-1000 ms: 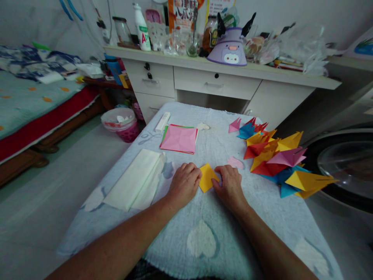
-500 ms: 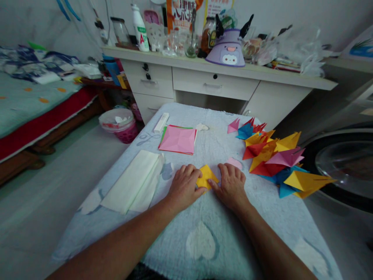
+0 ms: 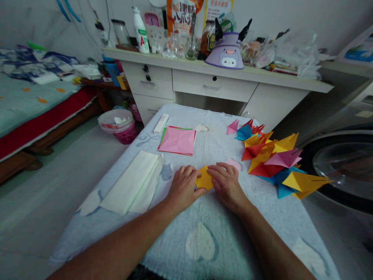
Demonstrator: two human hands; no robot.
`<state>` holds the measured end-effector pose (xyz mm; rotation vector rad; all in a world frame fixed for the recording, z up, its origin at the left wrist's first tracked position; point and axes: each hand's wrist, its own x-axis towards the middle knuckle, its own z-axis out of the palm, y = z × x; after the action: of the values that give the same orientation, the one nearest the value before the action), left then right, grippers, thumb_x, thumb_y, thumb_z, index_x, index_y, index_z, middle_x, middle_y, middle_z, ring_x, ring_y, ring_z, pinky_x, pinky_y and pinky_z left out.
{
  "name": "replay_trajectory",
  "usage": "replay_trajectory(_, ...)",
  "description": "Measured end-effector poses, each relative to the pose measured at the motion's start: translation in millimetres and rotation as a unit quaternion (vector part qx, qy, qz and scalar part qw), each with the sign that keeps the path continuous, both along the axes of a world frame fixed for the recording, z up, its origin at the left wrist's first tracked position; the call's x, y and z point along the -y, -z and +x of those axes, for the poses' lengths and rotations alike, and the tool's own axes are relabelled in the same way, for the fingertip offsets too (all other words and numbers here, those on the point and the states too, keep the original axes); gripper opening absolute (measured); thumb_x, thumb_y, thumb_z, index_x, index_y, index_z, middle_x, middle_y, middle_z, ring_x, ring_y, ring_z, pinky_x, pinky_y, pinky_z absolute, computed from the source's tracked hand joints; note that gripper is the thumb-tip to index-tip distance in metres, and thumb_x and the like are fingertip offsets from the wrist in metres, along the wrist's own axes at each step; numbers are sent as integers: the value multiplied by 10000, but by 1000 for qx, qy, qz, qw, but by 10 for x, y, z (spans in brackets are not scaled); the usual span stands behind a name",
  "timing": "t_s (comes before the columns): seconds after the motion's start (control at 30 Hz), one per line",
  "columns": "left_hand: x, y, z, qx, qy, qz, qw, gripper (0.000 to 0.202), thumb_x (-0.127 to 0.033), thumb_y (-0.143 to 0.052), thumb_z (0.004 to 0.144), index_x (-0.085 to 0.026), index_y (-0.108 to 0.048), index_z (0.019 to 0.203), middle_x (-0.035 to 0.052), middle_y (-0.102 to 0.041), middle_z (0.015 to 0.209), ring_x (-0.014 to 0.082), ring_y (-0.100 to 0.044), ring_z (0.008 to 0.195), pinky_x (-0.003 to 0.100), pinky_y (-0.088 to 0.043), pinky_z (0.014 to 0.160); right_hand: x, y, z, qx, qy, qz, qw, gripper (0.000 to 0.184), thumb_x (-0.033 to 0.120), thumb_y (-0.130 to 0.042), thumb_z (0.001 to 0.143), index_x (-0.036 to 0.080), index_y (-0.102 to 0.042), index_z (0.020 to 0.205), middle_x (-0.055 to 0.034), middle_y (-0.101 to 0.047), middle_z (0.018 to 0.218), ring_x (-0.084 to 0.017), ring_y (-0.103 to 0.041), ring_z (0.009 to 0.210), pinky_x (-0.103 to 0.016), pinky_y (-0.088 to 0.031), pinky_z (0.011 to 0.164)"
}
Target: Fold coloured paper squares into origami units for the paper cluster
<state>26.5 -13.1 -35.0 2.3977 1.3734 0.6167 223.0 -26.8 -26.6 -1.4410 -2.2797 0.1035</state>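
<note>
A small folded piece of yellow origami paper (image 3: 204,180) lies on the cloth-covered table between my hands. My left hand (image 3: 184,184) grips its left side, thumb at the near edge and fingers at the far left. On the right side, my right hand (image 3: 226,183) presses on the paper with its fingers held together, covering the right corner. Beyond my left hand rests a stack of square paper (image 3: 177,140), pink on top with red and green edges showing. Folded paper cranes (image 3: 265,155) in yellow, red, blue and pink are grouped to the right.
A folded pale cloth (image 3: 135,182) lies left of my hands, and a narrow white box (image 3: 161,123) sits near the table's far left corner. Behind stands a white desk (image 3: 215,83) crowded with bottles and jars. A washing machine (image 3: 344,163) is at right, a pink bin (image 3: 125,134) at left.
My right hand has moved slightly left and its fingers now lie over the paper's right side. The paper's right corner, visible before, is now covered. My left hand stays in place.
</note>
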Motion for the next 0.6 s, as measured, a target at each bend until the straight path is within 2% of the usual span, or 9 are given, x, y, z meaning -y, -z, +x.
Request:
replay_trajectory(0.07,-2,-9,0,-6,-12,3,1000,403,-390,-772,727,-186,-567,1007,44,-562,1017,257,-469,991,403,-400,861,31,8,-15,6,-48,-40,998,400,159,-440,925,252,-576,1289,-65,-620,1316,-290,-410,1297,-535,-242,1054)
replay_trajectory(0.2,4,-23,-5,-16,-34,12,999,439,-425,-790,695,-192,-567,993,47,-558,1031,267,-471,997,410,-394,852,62,43,-26,41,-56,-91,993,437,246,-434,961,289,-485,1393,-54,-525,1437,-320,-321,1385,-617,-170,1082)
replay_trajectory(0.4,13,-2,-10,-26,-38,12,999,445,-465,-771,714,-204,-565,1010,40,-563,1039,261,-476,1002,398,-390,857,48,75,-37,121,-14,-106,987,469,394,-357,999,324,-391,1461,-5,-384,1540,-353,-232,1426,-646,-127,1106)
replay_trajectory(0.6,15,-16,-18,-27,-39,8,999,403,-448,-754,741,-210,-568,1008,38,-573,1051,262,-482,1019,398,-389,860,57,97,-64,180,55,-98,977,504,397,-354,987,316,-351,1484,16,-289,1586,-359,-228,1421,-627,-130,1116)
